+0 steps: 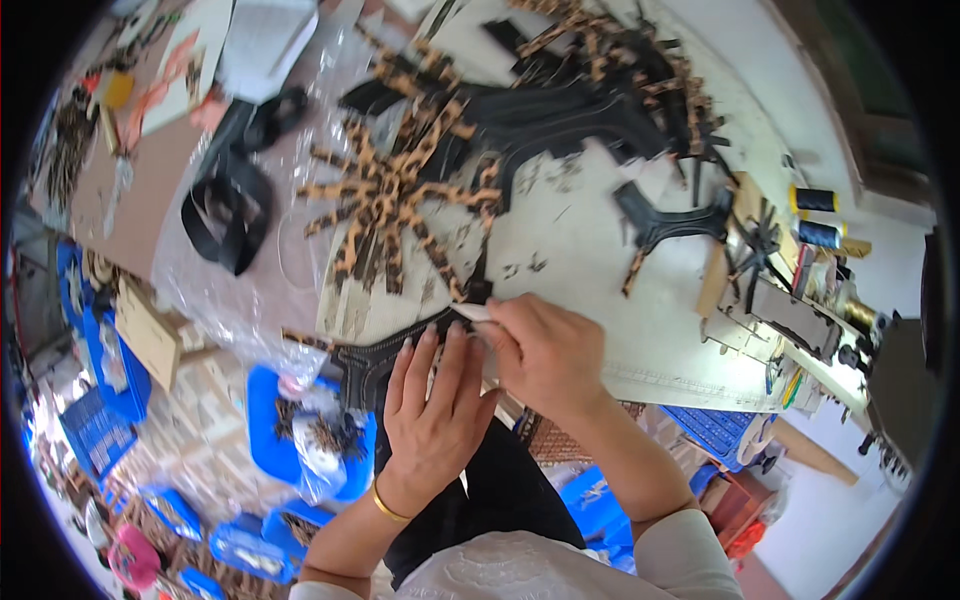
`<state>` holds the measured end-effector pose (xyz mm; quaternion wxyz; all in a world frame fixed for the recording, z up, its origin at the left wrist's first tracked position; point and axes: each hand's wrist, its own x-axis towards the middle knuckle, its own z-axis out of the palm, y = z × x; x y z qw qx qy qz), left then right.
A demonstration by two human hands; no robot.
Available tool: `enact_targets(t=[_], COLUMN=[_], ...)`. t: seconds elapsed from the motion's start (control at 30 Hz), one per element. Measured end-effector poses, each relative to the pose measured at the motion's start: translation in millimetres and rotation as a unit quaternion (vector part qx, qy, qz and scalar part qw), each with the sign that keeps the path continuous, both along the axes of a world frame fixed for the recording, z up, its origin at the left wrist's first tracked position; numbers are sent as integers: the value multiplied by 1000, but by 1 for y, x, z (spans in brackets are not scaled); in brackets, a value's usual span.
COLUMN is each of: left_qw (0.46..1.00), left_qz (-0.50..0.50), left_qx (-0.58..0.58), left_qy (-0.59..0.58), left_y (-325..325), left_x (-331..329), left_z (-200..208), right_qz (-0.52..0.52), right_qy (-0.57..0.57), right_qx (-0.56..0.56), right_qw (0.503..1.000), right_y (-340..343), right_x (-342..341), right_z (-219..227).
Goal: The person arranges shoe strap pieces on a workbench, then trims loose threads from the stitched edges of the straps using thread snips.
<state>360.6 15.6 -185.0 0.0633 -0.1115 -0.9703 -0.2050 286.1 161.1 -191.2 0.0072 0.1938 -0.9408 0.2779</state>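
My left hand (435, 405) lies with its fingers stretched out flat on a black leather piece (372, 362) with pale stitching, at the table's near edge. A leopard-print strip sticks out from that piece's left end. Close beside the left fingertips, my right hand (548, 352) is closed in a pinch on a small whitish flat piece (472, 312), over the leather's edge. Most of that whitish piece is hidden by the fingers. Just beyond the right fingertips is a small black strap end (480, 290). Farther out, leopard-print strips (390, 200) fan across the table.
More black leather pieces (580, 115) are heaped at the back, and another (675, 220) lies at the right. A coiled black strap (230, 190) rests on clear plastic. To the right stand a sewing machine (790, 315) and thread spools (815, 200). Below the table is a blue bin (262, 425).
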Motion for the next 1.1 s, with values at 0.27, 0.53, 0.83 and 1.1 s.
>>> enact_targets(t=[0.27, 0.53, 0.83, 1.1], left_qw=[997, 989, 987, 985], left_qz=[-60, -124, -149, -164], left_qx=[44, 67, 31, 9], left_qy=[-32, -44, -48, -46], left_y=[-14, -27, -33, -31], left_x=[-7, -18, -20, -22], left_z=[-4, -7, -1, -2], right_qz=[-100, -153, -213, -233], right_qy=[-66, 61, 81, 82], right_qx=[-107, 18, -42, -68], right_qw=[987, 986, 973, 967], right_y=[16, 27, 28, 27], right_x=[9, 18, 17, 15], right_z=[5, -15, -26, -24])
